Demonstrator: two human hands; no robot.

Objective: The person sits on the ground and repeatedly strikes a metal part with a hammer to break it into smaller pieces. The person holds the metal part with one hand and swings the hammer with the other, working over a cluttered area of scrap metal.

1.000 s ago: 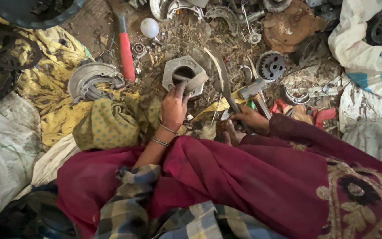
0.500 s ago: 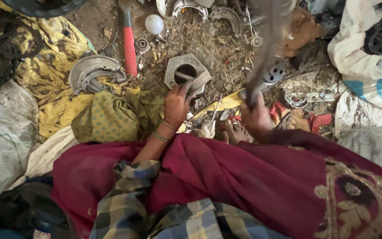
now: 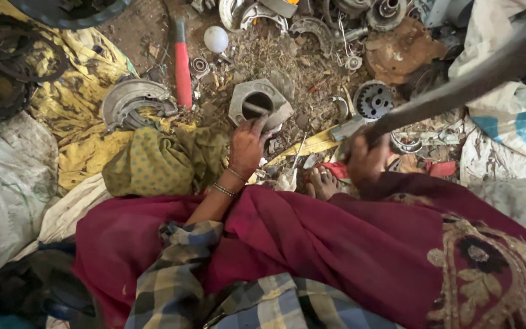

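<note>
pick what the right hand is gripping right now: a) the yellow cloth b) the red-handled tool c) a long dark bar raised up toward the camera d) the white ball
c: the right hand is closed around the lower end of a long dark bar that slants up to the top right, while the red-handled tool lies untouched on the ground.

Red hammer handle (image 3: pixel 182 73), white ball (image 3: pixel 216 39).
</note>
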